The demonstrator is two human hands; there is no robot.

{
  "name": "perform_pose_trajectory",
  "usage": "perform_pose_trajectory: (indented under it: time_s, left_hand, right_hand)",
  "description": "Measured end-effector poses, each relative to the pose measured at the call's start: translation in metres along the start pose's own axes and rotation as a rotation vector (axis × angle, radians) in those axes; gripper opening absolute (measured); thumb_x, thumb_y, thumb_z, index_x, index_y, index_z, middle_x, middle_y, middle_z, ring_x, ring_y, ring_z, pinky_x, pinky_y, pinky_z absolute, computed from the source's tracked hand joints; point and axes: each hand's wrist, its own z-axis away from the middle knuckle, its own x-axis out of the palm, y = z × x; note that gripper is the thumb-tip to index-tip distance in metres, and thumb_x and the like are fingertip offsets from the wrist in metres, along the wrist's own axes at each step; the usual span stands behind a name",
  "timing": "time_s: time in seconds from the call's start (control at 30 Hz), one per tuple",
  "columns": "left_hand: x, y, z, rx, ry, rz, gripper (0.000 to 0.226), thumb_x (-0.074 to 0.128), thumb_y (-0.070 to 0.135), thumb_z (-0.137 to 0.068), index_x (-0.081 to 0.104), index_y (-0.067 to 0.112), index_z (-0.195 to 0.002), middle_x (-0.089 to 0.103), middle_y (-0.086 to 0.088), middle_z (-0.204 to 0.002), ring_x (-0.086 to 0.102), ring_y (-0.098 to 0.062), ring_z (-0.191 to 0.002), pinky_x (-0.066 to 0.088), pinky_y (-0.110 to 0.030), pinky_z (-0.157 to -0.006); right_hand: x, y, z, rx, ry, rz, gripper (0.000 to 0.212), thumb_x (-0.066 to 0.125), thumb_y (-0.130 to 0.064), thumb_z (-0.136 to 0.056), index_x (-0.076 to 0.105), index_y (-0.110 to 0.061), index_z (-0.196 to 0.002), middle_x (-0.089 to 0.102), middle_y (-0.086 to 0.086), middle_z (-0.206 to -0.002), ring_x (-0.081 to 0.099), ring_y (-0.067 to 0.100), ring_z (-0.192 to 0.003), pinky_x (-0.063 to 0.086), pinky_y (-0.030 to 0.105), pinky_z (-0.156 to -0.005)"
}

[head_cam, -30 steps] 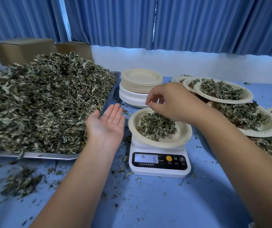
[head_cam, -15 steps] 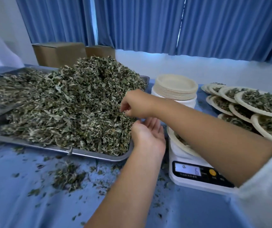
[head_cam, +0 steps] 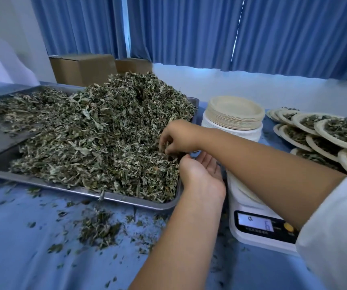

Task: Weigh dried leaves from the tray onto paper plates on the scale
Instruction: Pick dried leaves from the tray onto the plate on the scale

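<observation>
Picking up leaves [head_cam: 95,139]
Your right hand [head_cam: 176,137] pinches leaves; left hand [head_cam: 201,174] holds nothing. Light, crumbly: pinch the loose top softly.

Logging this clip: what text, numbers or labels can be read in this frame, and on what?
"6": on the display of the scale.
Too blurred to read: a small mark at the display's upper left.
Too small to read: the print row under the display.
No text shows on the cardboard boxes, tray or paper plates.
</observation>
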Motion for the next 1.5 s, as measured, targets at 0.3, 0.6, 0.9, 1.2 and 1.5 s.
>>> perform_pose_trajectory:
  time_s: [0.3, 0.6, 0.9, 1.2, 1.5]
  left_hand:
    - [0.000, 0.003, -0.001, -0.001, -0.046, -0.036, 0.054, 0.026, 0.040, -0.102, 0.051, -0.001, -0.126, 0.051, -0.014, -0.136, 0.038, -0.024, -0.136, 0.022, -0.036, -0.114]
    - [0.000, 0.010, -0.004, 0.130, -0.111, -0.028, 0.050, 0.024, 0.033, -0.102, 0.046, 0.001, -0.135, 0.050, -0.013, -0.139, 0.040, -0.025, -0.135, 0.025, -0.038, -0.113]
    - [-0.002, -0.003, -0.002, 0.183, -0.139, -0.122, 0.050, 0.027, 0.036, -0.102, 0.052, 0.002, -0.129, 0.055, -0.012, -0.133, 0.047, -0.024, -0.129, 0.032, -0.036, -0.109]
    - [-0.005, -0.005, -0.004, 0.236, -0.163, -0.188, 0.052, 0.028, 0.038, -0.101, 0.050, 0.002, -0.131, 0.057, -0.011, -0.131, 0.049, -0.024, -0.127, 0.034, -0.036, -0.108]
    - [-0.007, -0.003, -0.006, 0.238, -0.163, -0.210, 0.052, 0.029, 0.038, -0.101, 0.051, 0.002, -0.129, 0.058, -0.011, -0.129, 0.050, -0.024, -0.126, 0.034, -0.037, -0.110]
  right_hand:
    - [-0.020, 0.005, 0.029, 0.132, 0.304, -0.453, 0.023, 0.076, -0.023, -0.081, 0.075, -0.017, -0.104, 0.059, -0.018, -0.070, 0.049, -0.003, -0.064, 0.035, 0.002, -0.053]
    - [-0.050, 0.014, 0.099, 0.225, 0.507, -1.146, 0.012, 0.072, -0.003, -0.081, 0.072, -0.012, -0.089, 0.070, 0.003, -0.074, 0.064, 0.006, -0.063, 0.054, 0.017, -0.062]
    - [-0.050, 0.055, 0.191, 0.443, 0.473, -0.724, 0.016, 0.080, -0.019, -0.076, 0.074, -0.022, -0.090, 0.069, -0.011, -0.068, 0.060, -0.004, -0.060, 0.047, 0.007, -0.062]
    - [-0.039, 0.065, 0.196, 0.485, 0.253, -0.338, 0.022, 0.080, -0.035, -0.076, 0.069, -0.024, -0.092, 0.062, -0.014, -0.083, 0.060, 0.005, -0.083, 0.045, 0.019, -0.070]
    - [-0.042, 0.069, 0.199, 0.435, 0.238, -0.324, 0.016, 0.081, -0.032, -0.075, 0.068, -0.025, -0.082, 0.056, -0.021, -0.064, 0.052, -0.007, -0.060, 0.036, 0.001, -0.049]
